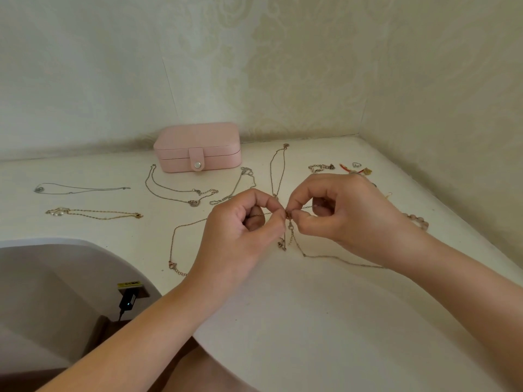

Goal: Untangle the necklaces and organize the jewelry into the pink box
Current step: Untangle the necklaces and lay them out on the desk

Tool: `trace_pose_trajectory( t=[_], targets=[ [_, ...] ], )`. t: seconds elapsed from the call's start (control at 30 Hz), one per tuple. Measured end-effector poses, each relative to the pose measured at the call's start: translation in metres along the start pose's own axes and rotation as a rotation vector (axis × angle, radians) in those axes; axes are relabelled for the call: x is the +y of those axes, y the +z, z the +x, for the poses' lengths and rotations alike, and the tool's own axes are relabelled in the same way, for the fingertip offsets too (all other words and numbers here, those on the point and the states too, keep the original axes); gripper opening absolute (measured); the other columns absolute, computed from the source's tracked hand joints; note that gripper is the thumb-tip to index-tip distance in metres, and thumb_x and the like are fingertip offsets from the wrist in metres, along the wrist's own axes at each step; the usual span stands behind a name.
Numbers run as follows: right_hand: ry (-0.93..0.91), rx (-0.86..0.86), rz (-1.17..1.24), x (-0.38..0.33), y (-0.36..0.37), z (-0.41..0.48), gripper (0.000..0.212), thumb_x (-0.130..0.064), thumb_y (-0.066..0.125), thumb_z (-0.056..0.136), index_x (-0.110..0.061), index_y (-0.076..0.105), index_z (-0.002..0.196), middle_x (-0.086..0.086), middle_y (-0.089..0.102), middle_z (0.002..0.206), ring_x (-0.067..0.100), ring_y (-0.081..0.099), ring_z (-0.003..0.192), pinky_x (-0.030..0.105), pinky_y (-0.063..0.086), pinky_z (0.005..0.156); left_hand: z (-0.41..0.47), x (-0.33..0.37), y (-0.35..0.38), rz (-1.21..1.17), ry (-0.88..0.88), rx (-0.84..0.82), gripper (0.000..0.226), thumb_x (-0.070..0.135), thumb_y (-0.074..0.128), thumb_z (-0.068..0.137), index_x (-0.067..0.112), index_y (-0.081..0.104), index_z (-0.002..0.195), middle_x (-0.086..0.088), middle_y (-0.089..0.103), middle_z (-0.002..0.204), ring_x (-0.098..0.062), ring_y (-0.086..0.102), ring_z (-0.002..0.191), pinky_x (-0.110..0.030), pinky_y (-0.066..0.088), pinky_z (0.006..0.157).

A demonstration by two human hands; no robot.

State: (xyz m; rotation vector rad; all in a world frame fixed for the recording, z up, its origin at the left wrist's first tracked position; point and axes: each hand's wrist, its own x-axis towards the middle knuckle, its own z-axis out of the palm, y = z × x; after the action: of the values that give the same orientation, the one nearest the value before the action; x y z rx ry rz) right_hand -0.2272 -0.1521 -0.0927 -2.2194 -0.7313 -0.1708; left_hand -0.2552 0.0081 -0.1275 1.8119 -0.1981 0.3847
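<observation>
Both hands were over the middle of the white tabletop (pixel 311 306), meeting fingertip to fingertip. The left hand (pixel 243 222) and the right hand (pixel 339 213) each pinched the small knot of fine rose-gold and silver chain (pixel 288 215) between thumb and forefinger, with the other fingers curled in. From the knot a rose-gold strand (pixel 172 244) ran left under the left hand, then bent toward me, ending in a clasp near the table's curved edge. A silver strand (pixel 339 258) trailed right beneath the right wrist.

The round-cornered pink box (pixel 198 147) sat shut at the back by the wall, its long side running left to right and its snap tab facing me. Necklaces lay stretched out on the table. A thin silver chain (pixel 82 189) at the far left and a gold chain with pearl beads (pixel 93 214) just nearer me both lay left to right. A long doubled chain (pixel 276 171) pointed away toward the wall. At the right lay a chunky silver bracelet (pixel 319 167), a small ring (pixel 356 164) and a pink bead bracelet (pixel 418 220) partly hidden behind the right wrist.
</observation>
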Motion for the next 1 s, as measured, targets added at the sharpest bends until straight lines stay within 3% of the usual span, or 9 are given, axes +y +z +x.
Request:
trace_pose_trajectory(
  t=[0.17,0.33,0.53,0.7,1.0],
  targets=[
    [0.064,0.008,0.15,0.003,-0.003,0.0,0.007,-0.029,0.072,0.078,-0.026,0.071,0.072,-0.007,0.036,0.046,0.009,0.029,0.043,0.014,0.027,0.046,0.002,-0.002,0.0,0.061,0.051,0.013,0.015,0.012,0.073,0.078,0.021,0.064,0.071,0.011,0.022,0.045,-0.007,0.023,0.044,-0.008,0.028,0.049],
    [0.079,-0.008,0.05,0.003,0.001,-0.001,0.011,-0.023,0.069,0.078,-0.029,0.065,0.069,-0.012,0.039,0.041,0.008,0.035,0.041,0.013,0.03,0.045,0.001,-0.002,0.0,0.119,0.069,0.001,0.014,0.015,0.074,0.077,0.024,0.066,0.07,0.01,0.022,0.045,-0.008,0.024,0.044,-0.012,0.028,0.05],
    [-0.089,0.023,-0.169,0.0,0.006,-0.003,0.007,-0.016,0.068,0.078,-0.017,0.066,0.072,-0.04,0.049,0.062,-0.003,0.047,0.056,0.007,0.033,0.052,0.0,-0.002,0.002,0.119,0.023,-0.004,0.015,0.016,0.072,0.077,0.027,0.065,0.07,0.01,0.024,0.045,-0.008,0.025,0.045,-0.01,0.027,0.048],
    [-0.129,0.074,-0.17,0.006,0.007,-0.002,0.005,-0.014,0.068,0.076,-0.015,0.071,0.073,-0.029,0.049,0.059,-0.002,0.046,0.055,0.004,0.032,0.052,0.001,-0.004,0.002,0.097,0.018,0.028,0.013,0.021,0.075,0.077,0.028,0.066,0.07,0.011,0.021,0.047,-0.008,0.022,0.045,-0.012,0.026,0.048],
    [0.147,0.098,0.091,0.003,0.009,-0.002,0.003,-0.023,0.074,0.079,-0.024,0.074,0.076,-0.013,0.04,0.038,0.006,0.038,0.039,0.01,0.029,0.043,0.003,-0.006,0.0,0.091,0.015,0.09,0.012,0.016,0.074,0.079,0.025,0.07,0.071,0.01,0.022,0.044,-0.009,0.022,0.043,-0.007,0.027,0.048]
  ],
)
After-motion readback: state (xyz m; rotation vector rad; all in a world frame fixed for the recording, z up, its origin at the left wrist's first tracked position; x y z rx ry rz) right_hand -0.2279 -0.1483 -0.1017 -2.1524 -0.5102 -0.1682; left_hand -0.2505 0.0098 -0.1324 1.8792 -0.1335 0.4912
